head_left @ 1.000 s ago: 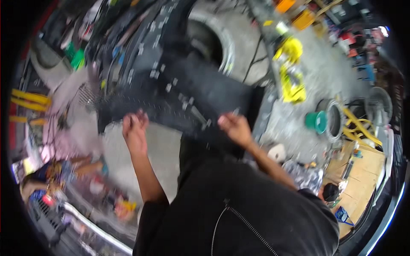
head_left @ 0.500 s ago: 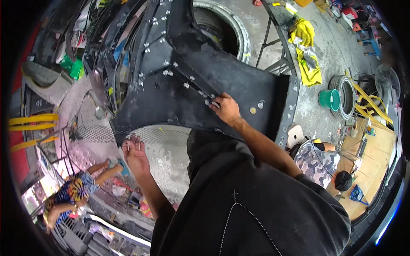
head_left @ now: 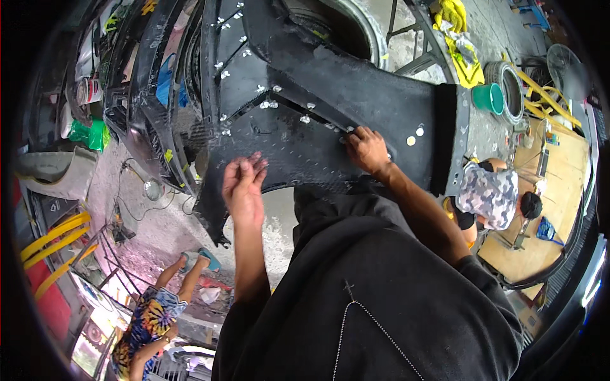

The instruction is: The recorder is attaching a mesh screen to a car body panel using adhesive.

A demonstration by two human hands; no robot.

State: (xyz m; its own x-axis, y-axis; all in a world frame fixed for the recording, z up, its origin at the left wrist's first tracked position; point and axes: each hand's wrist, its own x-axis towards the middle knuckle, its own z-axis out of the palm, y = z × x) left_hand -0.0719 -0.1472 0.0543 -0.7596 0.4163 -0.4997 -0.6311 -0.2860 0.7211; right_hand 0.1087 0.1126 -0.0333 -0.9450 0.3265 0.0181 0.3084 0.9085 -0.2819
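Note:
A large black moulded panel [head_left: 381, 98], apparently a car bumper cover, lies in front of me. A long slot [head_left: 298, 106] crosses it, edged by several small shiny silvery pieces [head_left: 305, 119]. My right hand [head_left: 368, 150] is closed at the slot's right end, its fingertips against the panel; what they hold is hidden. My left hand [head_left: 246, 187] is raised over the panel's near edge, with thumb and fingers pinched on a thin black mesh [head_left: 295, 154]. The mesh is faint against the black surface. Two pale round spots [head_left: 411, 141] are right of my right hand.
Dark panels [head_left: 149, 95] stand at the left. A tire [head_left: 375, 38] and metal stand [head_left: 422, 63] are behind the panel. A green bucket [head_left: 488, 98] sits at the right. One person [head_left: 489, 193] crouches by a wooden board [head_left: 540, 216]; another [head_left: 155, 311] is at lower left.
My left hand has moved up and right with the mesh, from beside the panel to over its near edge. My right hand stays at the slot's end as the view shifts.

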